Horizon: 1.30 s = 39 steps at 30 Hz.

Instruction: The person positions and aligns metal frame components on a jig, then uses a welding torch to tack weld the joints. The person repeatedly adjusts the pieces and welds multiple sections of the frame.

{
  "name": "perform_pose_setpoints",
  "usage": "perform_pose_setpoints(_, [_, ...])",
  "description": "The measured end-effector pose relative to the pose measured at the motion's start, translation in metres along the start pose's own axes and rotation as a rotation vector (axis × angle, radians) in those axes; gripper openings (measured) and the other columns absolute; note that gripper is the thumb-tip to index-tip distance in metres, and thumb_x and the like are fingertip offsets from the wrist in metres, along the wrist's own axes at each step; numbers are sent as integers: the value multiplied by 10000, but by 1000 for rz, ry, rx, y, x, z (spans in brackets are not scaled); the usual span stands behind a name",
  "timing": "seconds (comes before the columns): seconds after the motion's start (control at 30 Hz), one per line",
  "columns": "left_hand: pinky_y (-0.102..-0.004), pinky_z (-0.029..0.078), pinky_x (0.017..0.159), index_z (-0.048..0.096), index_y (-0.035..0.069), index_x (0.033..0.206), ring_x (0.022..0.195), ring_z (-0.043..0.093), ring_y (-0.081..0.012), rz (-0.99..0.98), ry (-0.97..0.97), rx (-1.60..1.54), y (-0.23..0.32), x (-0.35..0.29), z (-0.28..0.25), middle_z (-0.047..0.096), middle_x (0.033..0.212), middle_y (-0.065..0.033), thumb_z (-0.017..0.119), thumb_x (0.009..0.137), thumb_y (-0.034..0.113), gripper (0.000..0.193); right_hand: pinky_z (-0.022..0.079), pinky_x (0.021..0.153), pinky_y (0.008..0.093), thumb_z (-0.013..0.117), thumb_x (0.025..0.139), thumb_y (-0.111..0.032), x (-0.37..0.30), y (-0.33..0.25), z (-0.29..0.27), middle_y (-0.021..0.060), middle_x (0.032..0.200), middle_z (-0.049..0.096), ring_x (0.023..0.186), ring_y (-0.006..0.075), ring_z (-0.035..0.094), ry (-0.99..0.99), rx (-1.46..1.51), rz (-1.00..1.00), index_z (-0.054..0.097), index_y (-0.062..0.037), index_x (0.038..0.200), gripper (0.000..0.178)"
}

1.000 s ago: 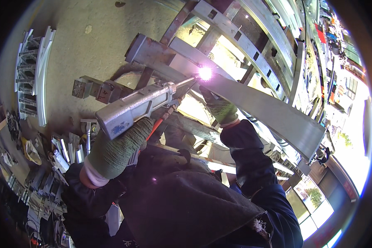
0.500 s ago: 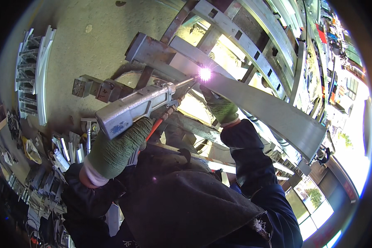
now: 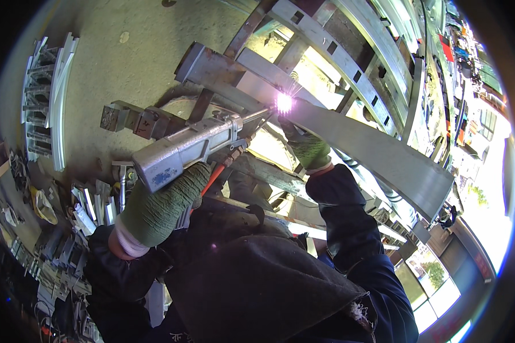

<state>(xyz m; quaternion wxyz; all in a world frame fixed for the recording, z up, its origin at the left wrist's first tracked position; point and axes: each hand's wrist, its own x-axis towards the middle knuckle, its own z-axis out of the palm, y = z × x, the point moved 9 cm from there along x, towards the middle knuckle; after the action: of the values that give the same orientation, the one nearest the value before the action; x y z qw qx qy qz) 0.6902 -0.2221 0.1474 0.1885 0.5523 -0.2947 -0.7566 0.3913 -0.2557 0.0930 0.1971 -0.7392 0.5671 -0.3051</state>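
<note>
Against the frame's (image 3: 349, 63) near rail, the arc (image 3: 284, 103) sits about where it was 1 s ago. Left hand (image 3: 160, 206) stays wrapped round the torch (image 3: 194, 146); right hand (image 3: 308, 148) stays pressed on the beam (image 3: 383, 154), so the seam has barely advanced.

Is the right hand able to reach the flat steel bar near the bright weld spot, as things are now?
Probably yes. The right hand in its green glove already lies against the flat steel bar, just below the weld spot. Nothing stands between them; the welding gun comes in from the left.
</note>
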Motion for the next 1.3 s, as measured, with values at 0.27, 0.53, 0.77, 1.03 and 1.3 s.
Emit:
perform_pose_setpoints(0.27, [-285, 551, 676, 685, 24, 1206, 741, 675, -128, -69, -3, -26, -4, -2, -1, 690, 859, -16, 751, 1046, 236, 274, 578, 893, 339, 833, 954, -123, -6, 10, 4, 90, 1162, 757, 1027, 224, 731, 8, 13, 27, 736, -52, 1220, 291])
perform_pose_setpoints(0.53, [-273, 541, 647, 689, 31, 1195, 726, 670, -117, -49, 13, -2, -2, -4, -2, 686, 841, -11, 745, 1050, 256, 273, 577, 887, 334, 826, 959, -121, -12, 18, 5, 87, 1149, 755, 1014, 222, 730, 24, 101, 84, 731, -47, 1215, 283])
perform_pose_setpoints(0.77, [-276, 541, 606, 689, 34, 1200, 693, 660, -110, -86, 22, 22, -3, -7, -3, 685, 850, -10, 742, 1051, 256, 272, 551, 934, 345, 757, 1021, -209, -23, 30, 13, 70, 1190, 702, 1069, 217, 677, -39, 37, 116, 668, -57, 1279, 313])
perform_pose_setpoints(1.03, [-288, 541, 609, 690, 11, 1187, 684, 659, -122, -76, -5, 69, -6, -8, -6, 695, 865, -29, 728, 1061, 235, 260, 540, 990, 354, 752, 1034, -266, -51, 66, 36, 72, 1221, 684, 1147, 222, 660, 51, 1146, 636, 648, -64, 1314, 361])
perform_pose_setpoints(1.3, [-286, 522, 599, 677, -7, 1188, 636, 637, -138, -159, 19, 60, 0, -24, -25, 671, 788, -54, 730, 1059, 259, 300, 601, 895, 347, 880, 920, -126, -10, 16, -3, 114, 1171, 775, 1034, 220, 753, 5, 5, 208, 735, -22, 1258, 382])
